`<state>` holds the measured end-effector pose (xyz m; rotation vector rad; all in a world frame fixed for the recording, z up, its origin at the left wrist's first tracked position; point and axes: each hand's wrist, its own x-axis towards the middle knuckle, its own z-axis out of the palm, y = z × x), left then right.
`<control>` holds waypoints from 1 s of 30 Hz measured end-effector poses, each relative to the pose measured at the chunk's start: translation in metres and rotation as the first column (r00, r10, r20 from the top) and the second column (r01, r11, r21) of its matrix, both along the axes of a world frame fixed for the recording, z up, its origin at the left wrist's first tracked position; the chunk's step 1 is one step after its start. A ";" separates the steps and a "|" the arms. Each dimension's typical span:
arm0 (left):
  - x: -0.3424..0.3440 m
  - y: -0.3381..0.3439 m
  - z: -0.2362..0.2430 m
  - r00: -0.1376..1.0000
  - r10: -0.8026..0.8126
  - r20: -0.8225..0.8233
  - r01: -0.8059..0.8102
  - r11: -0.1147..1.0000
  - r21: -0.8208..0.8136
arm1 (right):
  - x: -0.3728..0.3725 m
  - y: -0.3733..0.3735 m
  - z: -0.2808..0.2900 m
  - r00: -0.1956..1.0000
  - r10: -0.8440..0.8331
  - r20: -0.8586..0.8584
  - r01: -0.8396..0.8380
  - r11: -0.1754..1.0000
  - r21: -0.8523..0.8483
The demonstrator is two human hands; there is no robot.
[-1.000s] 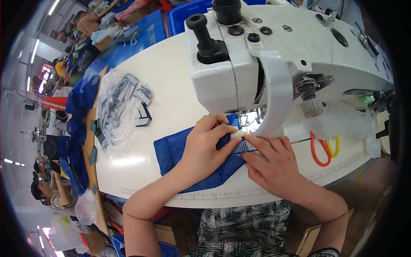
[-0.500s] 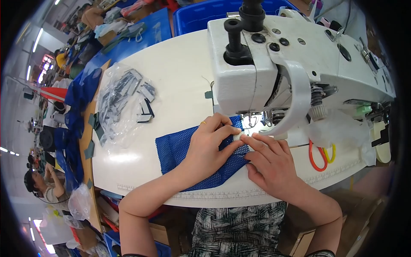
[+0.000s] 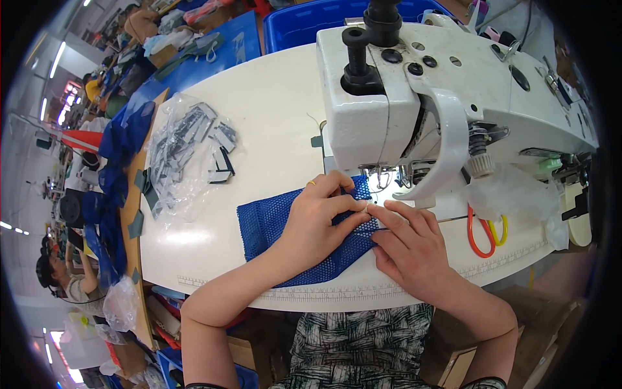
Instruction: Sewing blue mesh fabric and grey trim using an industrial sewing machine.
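A blue mesh fabric [image 3: 262, 230] lies on the white worktable under my hands, near the needle and presser area [image 3: 383, 178] of a white sewing machine [image 3: 359, 133]. My left hand [image 3: 311, 230] has thumb and index finger pinched on a small pale strip [image 3: 367, 207] at the fabric's right part; the strip is mostly hidden by the fingertips. My right hand [image 3: 411, 253] meets it from the right, index fingertip at the strip, other fingers curled against the mesh edge.
A clear bag of grey cut pieces [image 3: 184, 149] lies left. Red-handled [image 3: 479, 249] and yellow-handled scissors [image 3: 503, 233] lie right, beside crumpled plastic [image 3: 505, 194]. A blue bin [image 3: 291, 26] stands behind. A co-worker [image 3: 68, 279] is at the far left.
Both hands have drawn closer over the pale strip, covering more of it. The view has shifted slightly, so the machine appears further right.
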<state>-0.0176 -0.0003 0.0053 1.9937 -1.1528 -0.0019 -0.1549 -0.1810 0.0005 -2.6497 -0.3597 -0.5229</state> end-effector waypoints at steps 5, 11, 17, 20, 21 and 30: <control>0.000 -0.001 0.000 1.000 0.006 0.005 -0.006 1.000 0.002 | 0.000 0.000 -0.001 1.000 0.002 0.014 -0.002 1.000 -0.004; 0.002 0.001 0.006 0.999 -0.030 -0.042 0.031 0.999 0.026 | 0.000 -0.001 0.001 1.000 -0.009 -0.005 0.008 1.000 -0.019; 0.012 -0.001 0.001 1.000 0.004 -0.006 -0.004 1.000 0.022 | 0.005 -0.001 0.003 1.000 -0.029 0.011 0.030 0.997 -0.066; 0.014 -0.002 -0.001 0.999 0.010 -0.037 -0.009 1.000 0.013 | 0.008 -0.006 0.006 1.000 -0.021 0.010 0.022 0.993 -0.113; 0.014 -0.003 -0.001 0.998 0.016 -0.065 -0.015 1.000 0.017 | 0.009 -0.008 0.006 1.000 0.002 0.007 -0.001 0.994 -0.105; 0.014 -0.002 -0.003 1.000 0.016 0.004 -0.016 1.000 0.018 | 0.012 -0.012 0.000 0.999 0.046 0.018 -0.045 0.998 -0.050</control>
